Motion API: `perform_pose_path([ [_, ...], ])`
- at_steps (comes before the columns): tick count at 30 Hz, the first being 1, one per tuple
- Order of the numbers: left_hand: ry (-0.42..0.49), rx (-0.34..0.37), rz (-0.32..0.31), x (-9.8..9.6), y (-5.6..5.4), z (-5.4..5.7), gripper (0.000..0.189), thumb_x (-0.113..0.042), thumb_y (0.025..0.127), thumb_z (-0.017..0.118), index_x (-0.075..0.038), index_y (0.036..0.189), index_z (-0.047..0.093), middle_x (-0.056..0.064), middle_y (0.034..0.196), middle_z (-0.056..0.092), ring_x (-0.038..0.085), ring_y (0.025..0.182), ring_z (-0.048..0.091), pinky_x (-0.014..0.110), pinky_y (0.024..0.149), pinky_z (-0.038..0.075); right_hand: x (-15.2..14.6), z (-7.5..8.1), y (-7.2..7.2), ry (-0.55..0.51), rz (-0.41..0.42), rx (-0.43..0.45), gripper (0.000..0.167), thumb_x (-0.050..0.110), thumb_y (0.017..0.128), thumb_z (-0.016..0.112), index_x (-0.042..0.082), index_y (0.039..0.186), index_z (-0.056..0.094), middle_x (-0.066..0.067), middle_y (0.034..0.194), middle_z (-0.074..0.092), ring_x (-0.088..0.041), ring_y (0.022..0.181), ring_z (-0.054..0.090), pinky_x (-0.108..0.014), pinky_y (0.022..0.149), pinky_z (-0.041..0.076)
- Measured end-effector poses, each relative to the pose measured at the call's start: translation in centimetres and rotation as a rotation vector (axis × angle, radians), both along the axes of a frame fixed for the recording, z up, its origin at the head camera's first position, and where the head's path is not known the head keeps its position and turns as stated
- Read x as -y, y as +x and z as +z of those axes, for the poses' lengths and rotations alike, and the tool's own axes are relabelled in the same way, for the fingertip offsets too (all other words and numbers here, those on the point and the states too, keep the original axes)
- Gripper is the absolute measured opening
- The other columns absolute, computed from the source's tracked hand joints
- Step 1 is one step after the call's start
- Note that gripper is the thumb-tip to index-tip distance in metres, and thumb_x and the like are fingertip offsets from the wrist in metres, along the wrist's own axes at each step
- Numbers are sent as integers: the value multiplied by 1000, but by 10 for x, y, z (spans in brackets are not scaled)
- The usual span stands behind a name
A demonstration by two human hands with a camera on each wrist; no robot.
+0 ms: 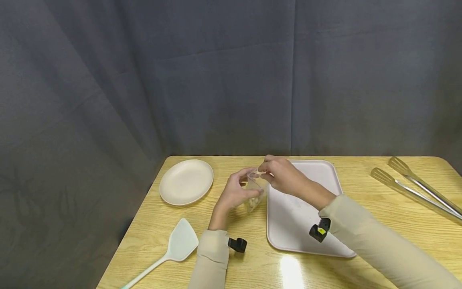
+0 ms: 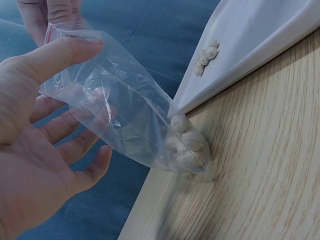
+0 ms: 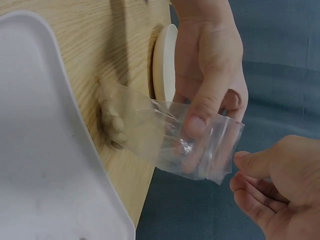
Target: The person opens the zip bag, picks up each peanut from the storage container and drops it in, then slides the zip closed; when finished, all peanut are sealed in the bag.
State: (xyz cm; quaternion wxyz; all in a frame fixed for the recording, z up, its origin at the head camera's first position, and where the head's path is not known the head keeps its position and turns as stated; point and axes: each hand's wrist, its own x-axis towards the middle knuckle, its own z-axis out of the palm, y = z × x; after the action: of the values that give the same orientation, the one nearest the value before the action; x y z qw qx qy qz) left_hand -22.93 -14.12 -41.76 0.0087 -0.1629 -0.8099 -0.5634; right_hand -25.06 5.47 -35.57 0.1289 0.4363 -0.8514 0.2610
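Note:
A clear zip bag [image 2: 130, 110] hangs tilted between my hands, its lower end just by the near-left side of the tray. Several pale, nut-like pieces [image 2: 187, 145] lie bunched in its bottom corner. My left hand [image 1: 235, 190] grips the bag near its mouth, thumb on one side and fingers behind. At the zip edge, the curled thumb and fingertips of my right hand [image 1: 285, 176] pinch the bag's rim; the exact contact is partly hidden. On the pale tray [image 1: 292, 216], a few similar pieces [image 2: 205, 59] show in the left wrist view.
A cream plate [image 1: 186, 182] stands at the back left of the wooden table [image 1: 249, 265]. Nearer, a pale spatula [image 1: 183, 241] lies with its handle toward the front edge. Metal tongs [image 1: 415, 188] rest on the right. A dark curtain [image 1: 231, 80] hangs behind.

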Motion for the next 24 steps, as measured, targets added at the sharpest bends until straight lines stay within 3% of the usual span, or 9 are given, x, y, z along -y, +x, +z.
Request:
perform_pose_path([
  [5, -18, -7, 12, 0, -1, 0, 63, -13, 79, 81, -11, 138, 57, 8, 122, 68, 21, 113, 57, 46, 101, 43, -8, 3, -7, 0, -40, 14, 14, -9, 83, 73, -3, 96, 75, -10, 86, 64, -24, 78, 64, -34, 67, 55],
  [8, -14, -1, 13, -1, 2, 5, 64, -9, 79, 80, -7, 138, 57, 10, 121, 67, 25, 112, 57, 48, 101, 42, -18, 0, -16, 0, -81, 26, 13, -8, 83, 73, -4, 95, 74, -11, 85, 64, -25, 77, 64, -37, 67, 55],
  [12, -14, -7, 10, -1, 2, 3, 64, -5, 79, 80, -4, 138, 56, 15, 120, 67, 27, 109, 57, 51, 102, 42, -35, -12, -34, 10, -159, 71, 10, -8, 84, 72, -5, 93, 73, -13, 84, 64, -28, 77, 63, -42, 68, 55],
  [13, -19, -17, 11, 0, -1, -2, 64, -7, 78, 81, -5, 138, 57, 14, 120, 68, 24, 107, 58, 51, 101, 42, -39, -15, -40, 16, -180, 90, 9, -8, 84, 71, -5, 92, 72, -14, 84, 64, -29, 78, 63, -43, 68, 54],
  [17, -24, -18, 16, 2, -2, -2, 65, -10, 78, 82, -8, 138, 58, 10, 120, 68, 24, 108, 57, 50, 100, 43, -50, -30, -59, 62, -252, 146, 6, -10, 82, 68, -4, 84, 69, -12, 79, 63, -28, 75, 60, -44, 68, 51],
  [21, -10, -9, 21, 4, 0, -1, 65, -9, 78, 81, -9, 138, 57, 9, 121, 68, 27, 111, 56, 50, 100, 43, -54, -52, -73, 121, -287, 175, 30, -9, 81, 66, 5, 60, 49, 1, 60, 39, -17, 59, 40, -33, 55, 36],
  [24, 2, 0, 16, 5, 2, -1, 65, -7, 79, 80, -6, 140, 55, 13, 124, 66, 31, 113, 56, 51, 102, 41, -57, -70, -76, 149, -315, 190, 45, -6, 83, 67, 13, 56, 36, 3, 60, 29, -15, 57, 31, -30, 55, 27],
])
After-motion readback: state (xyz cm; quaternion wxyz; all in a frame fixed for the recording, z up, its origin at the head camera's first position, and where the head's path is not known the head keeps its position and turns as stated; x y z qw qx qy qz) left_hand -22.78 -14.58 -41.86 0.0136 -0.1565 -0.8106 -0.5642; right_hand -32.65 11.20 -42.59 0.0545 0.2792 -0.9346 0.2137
